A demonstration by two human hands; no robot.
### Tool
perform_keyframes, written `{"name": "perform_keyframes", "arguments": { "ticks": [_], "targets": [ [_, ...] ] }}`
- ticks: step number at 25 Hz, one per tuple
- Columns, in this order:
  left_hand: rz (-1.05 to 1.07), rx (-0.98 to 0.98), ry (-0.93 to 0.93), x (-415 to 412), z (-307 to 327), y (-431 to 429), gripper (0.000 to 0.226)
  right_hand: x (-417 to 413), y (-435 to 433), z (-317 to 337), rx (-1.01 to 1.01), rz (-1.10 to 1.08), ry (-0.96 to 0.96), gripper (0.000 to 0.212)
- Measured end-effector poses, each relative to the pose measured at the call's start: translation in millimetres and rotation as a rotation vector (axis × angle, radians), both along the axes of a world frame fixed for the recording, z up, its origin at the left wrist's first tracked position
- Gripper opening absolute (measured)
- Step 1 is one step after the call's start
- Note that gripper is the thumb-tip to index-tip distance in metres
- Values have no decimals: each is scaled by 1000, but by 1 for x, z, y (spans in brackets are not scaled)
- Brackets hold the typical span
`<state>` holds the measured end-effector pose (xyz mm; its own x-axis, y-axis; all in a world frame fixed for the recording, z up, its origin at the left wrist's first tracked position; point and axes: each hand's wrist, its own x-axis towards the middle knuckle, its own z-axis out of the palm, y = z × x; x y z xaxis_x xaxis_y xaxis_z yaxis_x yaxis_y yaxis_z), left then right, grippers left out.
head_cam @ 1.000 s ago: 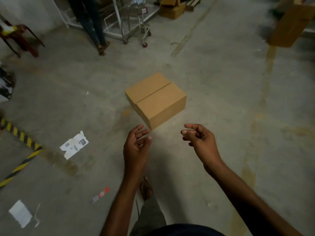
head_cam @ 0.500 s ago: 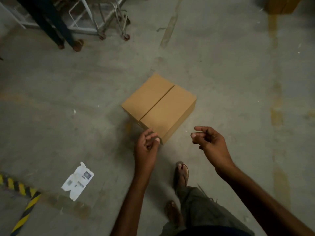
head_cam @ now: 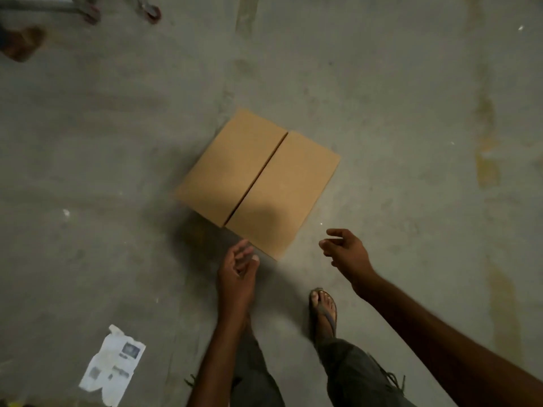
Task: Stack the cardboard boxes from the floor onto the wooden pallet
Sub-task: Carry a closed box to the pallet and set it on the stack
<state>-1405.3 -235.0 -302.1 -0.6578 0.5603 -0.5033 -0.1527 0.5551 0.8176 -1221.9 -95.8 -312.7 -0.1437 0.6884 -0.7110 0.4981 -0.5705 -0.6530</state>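
A closed brown cardboard box [head_cam: 258,183] lies on the concrete floor in the middle of the head view, seen from almost straight above, its top seam running diagonally. My left hand [head_cam: 238,274] hovers just below the box's near corner, fingers loosely curled and apart, holding nothing. My right hand [head_cam: 346,254] is to the right of that corner, a short way off the box, fingers also apart and empty. Neither hand touches the box. No wooden pallet is in view.
My sandalled foot [head_cam: 323,309] stands just behind the box. A crumpled printed paper [head_cam: 113,365] lies on the floor at lower left. Cart wheels [head_cam: 151,11] and another person's foot [head_cam: 20,45] sit at the top left edge.
I have stepped closer and the camera has tipped down, so the box now appears larger and directly below. Both hands have stayed open and drawn nearer its near corner.
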Motion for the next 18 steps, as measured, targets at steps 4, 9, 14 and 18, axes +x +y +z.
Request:
{"name": "perform_keyframes", "arguments": {
  "ticks": [4, 9, 14, 18],
  "targets": [
    [-118, -149, -73, -66, -122, 29, 40, -54, 10, -97, -76, -43, -118, 45],
    [-320, -300, 64, -137, -259, 78, 50, -112, 10, -221, -133, -210, -212, 56],
    [-446, -374, 213, -182, -351, 112, 69, -154, -3, -316, -120, -299, -225, 74],
    [-524, -371, 330, -189, -389, 107, 63, -159, -7, -357, -95, -361, -312, 75]
  ]
}}
